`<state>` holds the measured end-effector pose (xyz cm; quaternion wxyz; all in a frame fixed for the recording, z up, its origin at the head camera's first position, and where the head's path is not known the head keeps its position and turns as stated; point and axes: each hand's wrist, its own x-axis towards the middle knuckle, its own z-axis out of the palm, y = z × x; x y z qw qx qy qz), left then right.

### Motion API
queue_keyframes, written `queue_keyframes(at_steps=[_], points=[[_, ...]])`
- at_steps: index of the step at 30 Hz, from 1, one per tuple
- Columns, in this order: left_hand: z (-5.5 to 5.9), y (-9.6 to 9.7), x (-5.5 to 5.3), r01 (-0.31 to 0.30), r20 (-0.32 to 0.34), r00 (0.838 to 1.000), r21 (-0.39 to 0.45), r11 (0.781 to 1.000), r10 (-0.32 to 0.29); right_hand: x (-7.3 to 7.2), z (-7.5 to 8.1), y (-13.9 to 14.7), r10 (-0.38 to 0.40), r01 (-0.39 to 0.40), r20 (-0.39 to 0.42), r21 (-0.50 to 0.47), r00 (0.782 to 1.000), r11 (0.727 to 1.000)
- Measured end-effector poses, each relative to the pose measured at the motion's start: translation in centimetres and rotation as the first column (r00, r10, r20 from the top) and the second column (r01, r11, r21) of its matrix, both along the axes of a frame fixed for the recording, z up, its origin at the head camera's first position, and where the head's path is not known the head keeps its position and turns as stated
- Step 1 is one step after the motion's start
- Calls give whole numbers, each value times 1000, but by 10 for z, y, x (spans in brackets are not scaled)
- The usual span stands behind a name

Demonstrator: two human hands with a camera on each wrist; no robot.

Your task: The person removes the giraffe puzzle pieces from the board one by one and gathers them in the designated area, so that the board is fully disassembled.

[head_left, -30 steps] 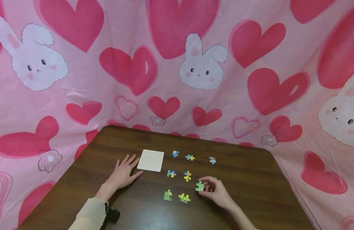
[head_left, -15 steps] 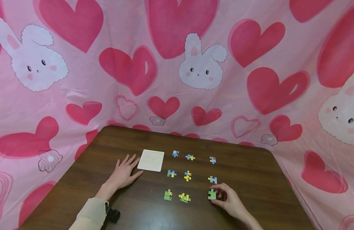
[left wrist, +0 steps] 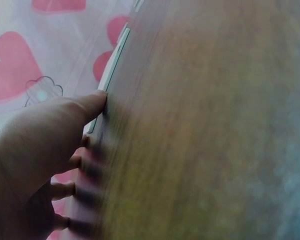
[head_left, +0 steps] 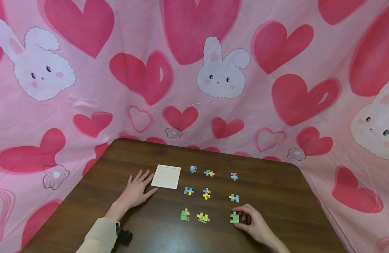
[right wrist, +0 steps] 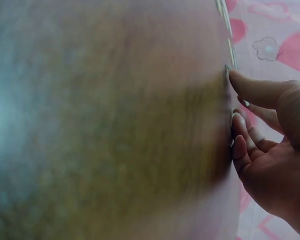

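In the head view a green jigsaw puzzle piece (head_left: 234, 218) with a blue tab lies at the near right of the laid-out pieces. My right hand (head_left: 253, 222) pinches it at its edges, index finger at the far side and thumb at the near side. In the right wrist view the thumb (right wrist: 260, 91) is low at the tabletop, and the other fingers curl behind it. My left hand (head_left: 135, 191) rests on the table with its fingers spread, beside a white square puzzle tray (head_left: 166, 176). From the left wrist, the thumb (left wrist: 92, 106) overlaps the tray's edge.
Several other pieces stand apart in rough rows: a yellow-green piece (head_left: 202, 217), a green piece (head_left: 185, 214), a blue piece (head_left: 234, 198) and a yellow piece (head_left: 206, 193) among them. A pink heart-and-rabbit cloth (head_left: 181, 88) hangs behind the brown table (head_left: 276, 189).
My right hand has carried the green piece to the right and toward me, uncovering the blue piece behind it. The left hand has stayed put.
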<state>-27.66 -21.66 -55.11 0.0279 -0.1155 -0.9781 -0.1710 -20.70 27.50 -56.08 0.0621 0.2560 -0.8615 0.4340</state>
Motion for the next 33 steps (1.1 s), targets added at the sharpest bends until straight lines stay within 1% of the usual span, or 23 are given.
queue_keyframes(at_steps=[4,5,10,16,21,24,26,30,33], points=[[1,1,1,-1,0,1000,-1,1000,1,3,0,1,8,-8,5,22,1000,1000],[1,1,0,0,-2,1000,-2,1000,0,4,1,1,-1,0,24,29,1000,1000],[3,5,-2,6,-2,1000,-5,1000,-6,4,6,3,-8,6,25,48,1000,999],[1,8,-4,10,4,1000,-2,1000,-10,4,4,8,18,-18,-20,32,1000,999],[1,10,-7,23,6,1000,9,1000,-23,1,6,16,20,-20,-24,-22,1000,1000],[0,8,-9,35,18,999,20,999,-35,0,10,21,-29,27,-22,-61,999,998],[0,6,-8,46,23,999,20,999,-46,-2,11,24,-92,90,-25,-67,995,994],[2,1,-8,50,19,999,24,998,-50,-8,17,26,-235,234,-20,-41,972,971],[6,0,-9,41,-3,999,34,999,-41,-15,26,26,-314,314,-26,2,949,949]])
